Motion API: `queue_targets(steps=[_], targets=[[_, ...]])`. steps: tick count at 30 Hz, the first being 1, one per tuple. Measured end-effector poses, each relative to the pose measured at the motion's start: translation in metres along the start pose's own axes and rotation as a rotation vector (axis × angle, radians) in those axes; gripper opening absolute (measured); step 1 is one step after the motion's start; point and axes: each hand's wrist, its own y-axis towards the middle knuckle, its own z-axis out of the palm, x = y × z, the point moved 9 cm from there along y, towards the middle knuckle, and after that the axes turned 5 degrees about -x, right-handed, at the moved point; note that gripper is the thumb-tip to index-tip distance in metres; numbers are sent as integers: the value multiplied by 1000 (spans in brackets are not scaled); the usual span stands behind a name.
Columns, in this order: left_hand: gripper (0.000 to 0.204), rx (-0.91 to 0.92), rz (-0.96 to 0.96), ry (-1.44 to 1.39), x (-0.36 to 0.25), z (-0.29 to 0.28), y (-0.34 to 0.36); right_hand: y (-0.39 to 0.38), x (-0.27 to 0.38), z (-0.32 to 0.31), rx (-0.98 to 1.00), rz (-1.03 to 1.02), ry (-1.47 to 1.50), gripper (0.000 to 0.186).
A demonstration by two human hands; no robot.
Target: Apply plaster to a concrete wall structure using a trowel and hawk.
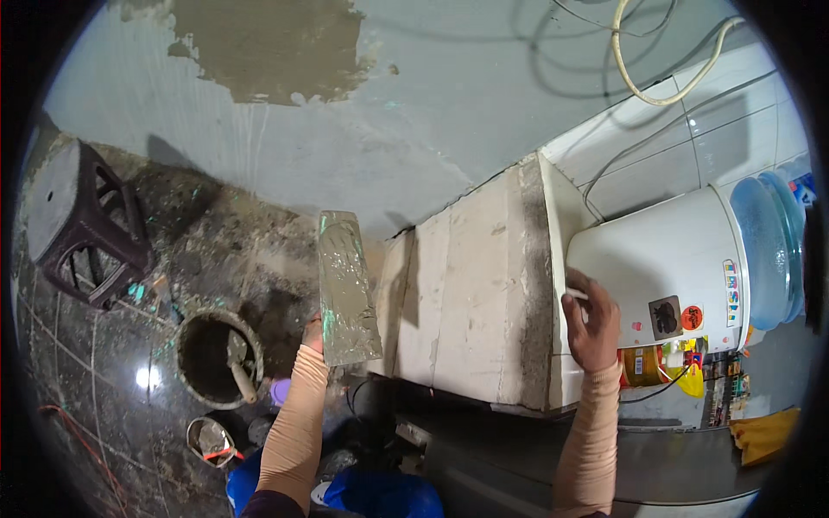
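My left hand [313, 335] grips a rectangular mortar board [349, 289], its top spread with wet grey mortar. Most of the fingers are hidden beneath it. My right hand [591, 324] is by the edge of a white-tiled counter [484, 285], close to a large white bucket [665, 250] with stickers. Its fingers are bent, with the thumb apart from them, and nothing shows between them. Down on the floor to the left, a mortar-caked bucket [183, 358] holds a trowel [244, 382]. Ahead, the grey wall [414, 95] carries a darker patch of plaster [276, 47].
A dark plastic stool [108, 229] stands far left on the dirty floor. Near the mortar bucket sits a small container [207, 439] with an orange-red item. To the right are a clear blue water jug [764, 250], yellow-red packages [643, 367] and a yellow cloth [764, 436]. A cable [623, 65] hangs above.
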Motion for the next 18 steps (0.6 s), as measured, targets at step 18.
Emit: queue_targets(steps=[18], targets=[[35, -34, -462, -1113, 148, 157, 98, 0, -42, 70, 89, -47, -46, 57]])
